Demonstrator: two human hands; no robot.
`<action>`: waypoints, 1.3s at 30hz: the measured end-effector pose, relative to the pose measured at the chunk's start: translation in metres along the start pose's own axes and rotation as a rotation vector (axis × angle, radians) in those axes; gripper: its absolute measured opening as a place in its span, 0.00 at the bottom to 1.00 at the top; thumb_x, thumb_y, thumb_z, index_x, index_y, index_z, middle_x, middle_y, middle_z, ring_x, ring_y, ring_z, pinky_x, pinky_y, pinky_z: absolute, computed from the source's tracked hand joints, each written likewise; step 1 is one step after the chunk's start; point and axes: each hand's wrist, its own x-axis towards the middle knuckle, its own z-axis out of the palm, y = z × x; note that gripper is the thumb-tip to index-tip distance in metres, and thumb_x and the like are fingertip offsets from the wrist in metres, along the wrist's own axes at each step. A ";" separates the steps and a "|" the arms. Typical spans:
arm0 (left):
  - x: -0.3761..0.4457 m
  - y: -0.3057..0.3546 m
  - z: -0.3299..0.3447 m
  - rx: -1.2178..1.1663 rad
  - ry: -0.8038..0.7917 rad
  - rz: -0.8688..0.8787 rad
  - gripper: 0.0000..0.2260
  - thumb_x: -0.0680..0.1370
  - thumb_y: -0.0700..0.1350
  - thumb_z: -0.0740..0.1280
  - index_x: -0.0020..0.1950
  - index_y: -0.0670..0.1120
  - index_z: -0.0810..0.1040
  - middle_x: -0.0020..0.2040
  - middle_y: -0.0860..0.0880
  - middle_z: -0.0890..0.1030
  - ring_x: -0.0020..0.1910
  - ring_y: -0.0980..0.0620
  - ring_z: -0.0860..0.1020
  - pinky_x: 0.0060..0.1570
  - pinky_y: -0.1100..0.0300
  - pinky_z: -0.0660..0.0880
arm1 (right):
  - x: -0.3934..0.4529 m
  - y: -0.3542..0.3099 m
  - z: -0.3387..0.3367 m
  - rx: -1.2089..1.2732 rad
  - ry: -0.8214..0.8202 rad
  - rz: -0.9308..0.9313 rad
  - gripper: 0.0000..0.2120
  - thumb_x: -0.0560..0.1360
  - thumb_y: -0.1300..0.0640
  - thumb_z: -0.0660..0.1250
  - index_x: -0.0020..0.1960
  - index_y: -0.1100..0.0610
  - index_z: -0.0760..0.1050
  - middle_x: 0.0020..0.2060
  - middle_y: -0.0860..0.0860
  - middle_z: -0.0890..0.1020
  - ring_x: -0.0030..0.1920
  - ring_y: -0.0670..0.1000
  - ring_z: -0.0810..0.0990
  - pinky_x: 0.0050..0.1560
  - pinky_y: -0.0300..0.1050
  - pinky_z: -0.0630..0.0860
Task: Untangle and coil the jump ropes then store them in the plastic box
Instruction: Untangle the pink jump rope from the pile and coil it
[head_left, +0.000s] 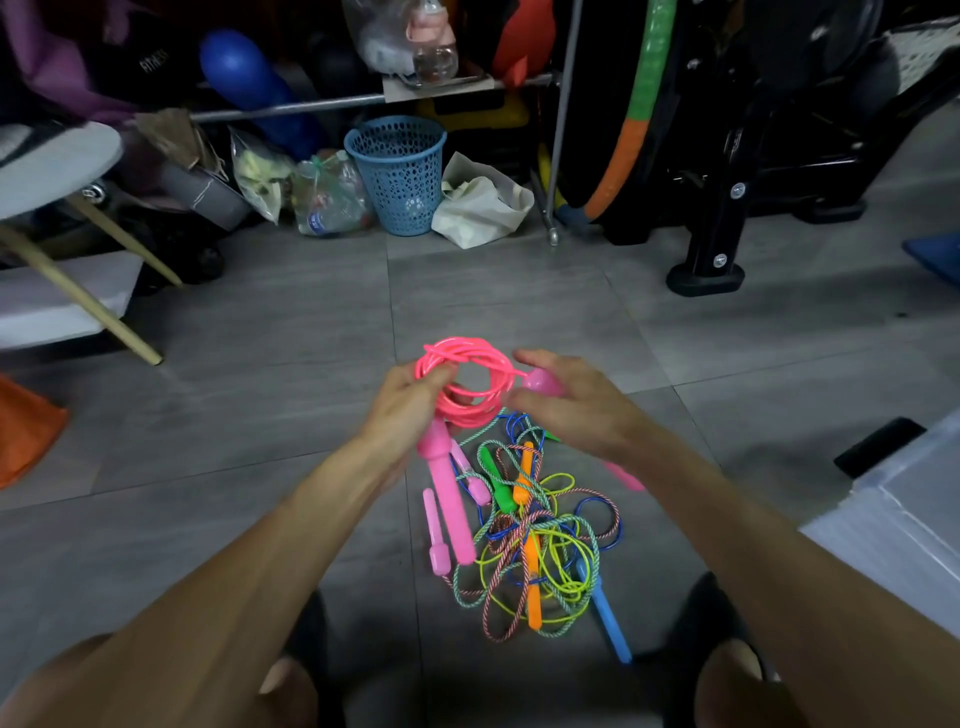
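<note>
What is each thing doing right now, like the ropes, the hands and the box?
Pink jump rope: coiled, held up off the floor.
Left hand: grips the pink coil.
Right hand: holds the rope's other pink handle.
Rope pile: tangled, lying on the floor.
Plastic box: at the right edge, contents not visible.
Blue basket: upright.

We see a dim indoor scene under soft, even light, with no hard shadows on the grey tiled floor (260, 322). The dark clutter along the back wall sinks into murk. The neon-pink coiled plastic rope (470, 382) glows oversaturated, its strands smeared. Wide-angle distortion bends the edges, stretching both forearms. Focus is soft throughout, with compression blur.
</note>
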 end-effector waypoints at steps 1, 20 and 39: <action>0.001 0.002 -0.005 -0.016 0.019 -0.024 0.11 0.78 0.45 0.66 0.37 0.42 0.78 0.27 0.49 0.80 0.26 0.52 0.77 0.37 0.54 0.78 | -0.003 -0.002 -0.010 -0.071 0.025 -0.063 0.19 0.74 0.46 0.67 0.64 0.49 0.74 0.52 0.43 0.76 0.54 0.45 0.75 0.57 0.39 0.69; -0.026 0.018 0.008 -0.352 -0.306 -0.052 0.08 0.77 0.39 0.62 0.38 0.43 0.73 0.28 0.49 0.79 0.26 0.54 0.78 0.28 0.60 0.78 | 0.006 0.008 -0.005 0.546 0.345 0.023 0.05 0.79 0.57 0.62 0.47 0.56 0.75 0.34 0.51 0.75 0.37 0.50 0.74 0.41 0.45 0.72; 0.037 -0.032 -0.139 0.110 0.183 -0.077 0.07 0.80 0.42 0.63 0.43 0.43 0.75 0.32 0.46 0.75 0.24 0.54 0.74 0.21 0.64 0.74 | 0.085 -0.069 0.155 0.784 -0.165 0.198 0.04 0.74 0.60 0.69 0.44 0.60 0.76 0.32 0.53 0.79 0.28 0.46 0.78 0.33 0.45 0.80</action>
